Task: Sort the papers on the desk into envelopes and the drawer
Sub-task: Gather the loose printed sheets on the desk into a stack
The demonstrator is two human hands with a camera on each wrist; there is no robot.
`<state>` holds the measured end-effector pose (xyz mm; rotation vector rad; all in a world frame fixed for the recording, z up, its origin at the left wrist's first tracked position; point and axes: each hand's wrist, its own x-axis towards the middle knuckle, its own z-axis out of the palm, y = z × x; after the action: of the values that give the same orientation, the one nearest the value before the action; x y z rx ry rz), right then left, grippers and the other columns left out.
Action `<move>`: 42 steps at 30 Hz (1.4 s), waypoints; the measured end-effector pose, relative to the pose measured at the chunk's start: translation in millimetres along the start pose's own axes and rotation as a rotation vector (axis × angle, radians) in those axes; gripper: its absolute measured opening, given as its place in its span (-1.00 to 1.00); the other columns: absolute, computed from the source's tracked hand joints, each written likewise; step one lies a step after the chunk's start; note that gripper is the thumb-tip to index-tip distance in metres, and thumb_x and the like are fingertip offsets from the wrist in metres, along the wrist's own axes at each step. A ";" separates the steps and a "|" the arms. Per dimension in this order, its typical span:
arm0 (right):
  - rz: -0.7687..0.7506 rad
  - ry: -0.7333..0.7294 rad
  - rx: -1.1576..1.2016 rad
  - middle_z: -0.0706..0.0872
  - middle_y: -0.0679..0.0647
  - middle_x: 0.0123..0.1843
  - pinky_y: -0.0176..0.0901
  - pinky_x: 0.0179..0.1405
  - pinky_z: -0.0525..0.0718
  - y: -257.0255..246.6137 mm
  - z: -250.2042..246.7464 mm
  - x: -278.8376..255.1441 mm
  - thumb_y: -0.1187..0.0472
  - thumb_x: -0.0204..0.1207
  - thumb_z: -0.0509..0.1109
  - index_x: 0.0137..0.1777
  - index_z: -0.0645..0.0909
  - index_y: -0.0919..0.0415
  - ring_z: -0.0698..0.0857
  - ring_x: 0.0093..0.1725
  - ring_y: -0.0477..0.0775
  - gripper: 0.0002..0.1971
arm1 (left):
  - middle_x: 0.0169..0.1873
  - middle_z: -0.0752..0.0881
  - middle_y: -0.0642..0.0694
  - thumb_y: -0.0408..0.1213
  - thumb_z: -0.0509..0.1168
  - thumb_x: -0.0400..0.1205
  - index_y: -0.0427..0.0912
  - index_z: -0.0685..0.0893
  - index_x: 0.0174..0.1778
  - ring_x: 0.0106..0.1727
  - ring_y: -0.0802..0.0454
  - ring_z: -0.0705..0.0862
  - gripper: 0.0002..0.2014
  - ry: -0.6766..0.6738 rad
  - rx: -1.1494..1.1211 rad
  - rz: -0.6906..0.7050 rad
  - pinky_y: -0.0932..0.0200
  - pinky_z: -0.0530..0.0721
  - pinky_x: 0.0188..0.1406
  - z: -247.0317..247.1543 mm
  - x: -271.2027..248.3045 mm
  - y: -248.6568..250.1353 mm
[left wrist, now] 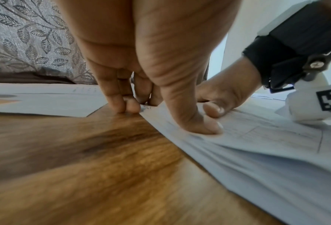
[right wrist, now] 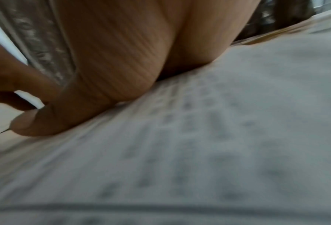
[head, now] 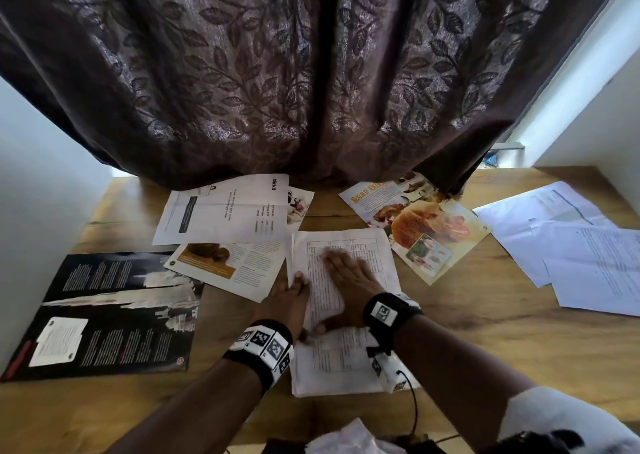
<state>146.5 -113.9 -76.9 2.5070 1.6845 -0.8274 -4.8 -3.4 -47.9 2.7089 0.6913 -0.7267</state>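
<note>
A stack of white printed sheets (head: 375, 249) with ruled tables lies in the middle of the wooden desk (head: 485, 336). My right hand (head: 349, 280) lies flat on top of it, fingers straight. My left hand (head: 291, 294) stands at the stack's left edge. In the left wrist view its fingers (left wrist: 122, 103) touch the desk beside the stack (left wrist: 257, 159), its thumb (left wrist: 205, 126) presses on the top sheet, and the right hand's (left wrist: 224, 91) thumb rests just behind. The right wrist view shows the right palm (right wrist: 122, 60) down on the blurred sheet (right wrist: 218, 137).
Loose papers surround the stack: a black magazine spread (head: 104, 315) at the left, a white receipt sheet (head: 225, 208) and a brown-printed leaflet (head: 228, 266) behind it, a food brochure (head: 426, 225) at the right, white sheets (head: 571, 246) far right. A dark leaf-patterned curtain (head: 311, 73) hangs over the desk's back edge.
</note>
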 end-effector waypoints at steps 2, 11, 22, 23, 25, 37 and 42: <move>0.068 -0.001 0.005 -0.59 -0.03 0.68 0.22 0.67 -0.44 22.3 -2.7 -8.1 -0.76 0.04 0.29 0.68 -0.57 0.03 -0.55 0.67 0.07 0.52 | 0.74 -0.19 -0.07 0.02 0.54 0.46 -0.09 -0.19 0.74 0.71 -0.23 -0.01 0.17 -0.015 -0.003 0.006 -0.15 0.30 0.63 0.5 1.2 -0.7; 0.119 -0.030 -0.005 -0.66 -0.13 0.66 0.34 0.65 -0.47 71.2 6.0 -72.0 -0.84 -0.04 0.18 0.64 -0.62 -0.14 -0.62 0.65 0.07 0.50 | 0.68 -0.41 -0.16 0.18 0.63 0.24 -0.19 -0.41 0.67 0.70 -0.26 -0.31 0.47 -0.078 0.092 0.020 -0.19 -0.06 0.71 3.4 -5.6 1.4; 0.075 -0.030 -0.008 -0.64 -0.15 0.67 0.34 0.60 -0.54 81.8 13.6 -98.9 -0.78 -0.03 0.28 0.64 -0.59 -0.22 -0.64 0.63 0.08 0.47 | 0.63 -0.50 -0.20 0.31 0.62 0.14 -0.26 -0.52 0.61 0.72 -0.21 -0.25 0.59 -0.113 0.177 0.038 -0.15 -0.05 0.68 -8.4 -16.7 9.2; 0.069 -0.028 0.002 -0.60 -0.16 0.68 0.31 0.62 -0.53 81.0 10.2 -99.5 -0.77 0.00 0.29 0.66 -0.55 -0.23 -0.62 0.64 0.06 0.45 | 0.66 -0.46 -0.15 0.34 0.60 0.15 -0.22 -0.48 0.64 0.73 -0.18 -0.20 0.57 -0.119 0.157 0.025 -0.17 0.03 0.69 -10.4 -16.7 7.2; 0.072 -0.009 0.087 -0.44 -0.17 0.75 0.27 0.70 -0.40 88.2 7.6 -100.5 -0.73 0.08 0.28 0.73 -0.41 -0.21 -0.49 0.70 0.01 0.37 | 0.72 -0.28 -0.07 0.44 0.51 0.17 -0.13 -0.33 0.71 0.74 -0.12 -0.06 0.48 -0.080 0.149 -0.003 -0.21 0.15 0.65 -19.6 -13.9 10.6; 0.556 0.583 0.452 0.58 0.11 0.54 -0.06 0.55 0.35 276.7 -27.0 -213.4 -0.15 0.44 0.55 0.56 0.51 0.16 0.51 0.55 0.17 -0.26 | 0.58 0.45 0.01 0.20 0.28 0.62 -0.03 0.40 0.61 0.56 -0.05 0.40 -0.33 0.407 -0.082 0.314 0.01 0.45 0.49 -78.8 61.8 180.5; 0.836 0.452 0.409 0.29 0.11 0.73 0.01 0.68 0.20 377.9 -13.3 -273.2 -0.20 0.52 0.46 0.68 0.35 0.02 0.23 0.70 0.19 -0.24 | 0.29 0.72 -0.10 0.15 0.32 0.49 -0.13 0.68 0.34 0.37 -0.18 0.64 -0.42 0.377 -0.183 0.467 -0.02 0.55 0.35 -88.4 103.5 290.3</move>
<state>401.6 -503.7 -52.8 3.4054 0.3417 -0.5625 256.3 -181.3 6.2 2.6987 0.1608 -0.0402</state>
